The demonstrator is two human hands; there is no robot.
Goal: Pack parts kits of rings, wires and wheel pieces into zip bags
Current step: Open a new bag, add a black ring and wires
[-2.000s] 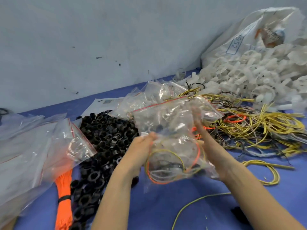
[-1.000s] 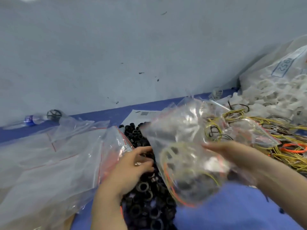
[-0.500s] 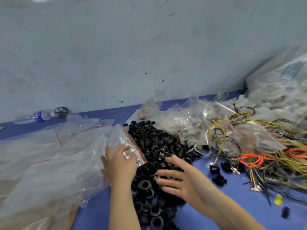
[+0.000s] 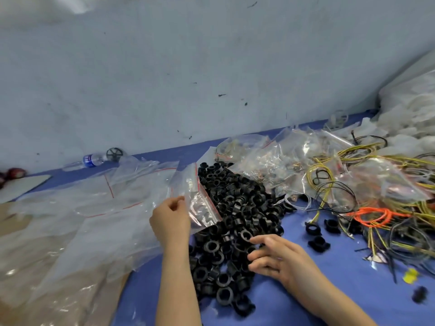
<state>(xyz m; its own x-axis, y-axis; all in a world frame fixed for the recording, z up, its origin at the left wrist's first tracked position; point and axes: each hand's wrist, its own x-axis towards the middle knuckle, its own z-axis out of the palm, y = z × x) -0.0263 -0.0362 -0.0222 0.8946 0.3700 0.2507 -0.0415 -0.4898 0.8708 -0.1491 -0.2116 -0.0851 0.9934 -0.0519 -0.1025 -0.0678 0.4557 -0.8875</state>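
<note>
The zip bag (image 4: 203, 208) you are starting on lies against the left edge of the ring heap (image 4: 237, 215), its red-striped mouth towards the heap's far end. Your left hand (image 4: 170, 220) pinches the bag's near-left edge between thumb and fingers. It is thin, clear film, so it will probably be almost weightless, limp and slick. Take it just under the zip strip, where the film is stiffest, or the mouth is likely to fold shut as you load it.

Your right hand (image 4: 282, 257) sits over the heap's near-right side, fingers loosely curled with the tips down among the rings. I cannot tell whether a ring is already caught between them. The rings are small, black and look hard. They should be light and tough enough to pick one at a time with a thumb-and-finger grip, though they may roll once loose.

Left of the heap a slack spread of empty bags (image 4: 94, 220) overlaps itself, so a pull there could drag up more than one. Beyond the heap, to its right, lie filled bags (image 4: 270, 158), then the tangled wires (image 4: 348, 161) with an orange coil (image 4: 369, 216). They look springy and prone to snag. The white wheel pieces (image 4: 404, 128) are banked furthest right. A few stray rings (image 4: 317, 234) lie just right of the heap.

All of it rests on a blue table (image 4: 317, 297), which runs back to a scuffed pale wall (image 4: 164, 67) behind the heap. A water bottle (image 4: 90, 160) and a black wheel (image 4: 114, 154) lie at the wall's foot, far left of the heap.
</note>
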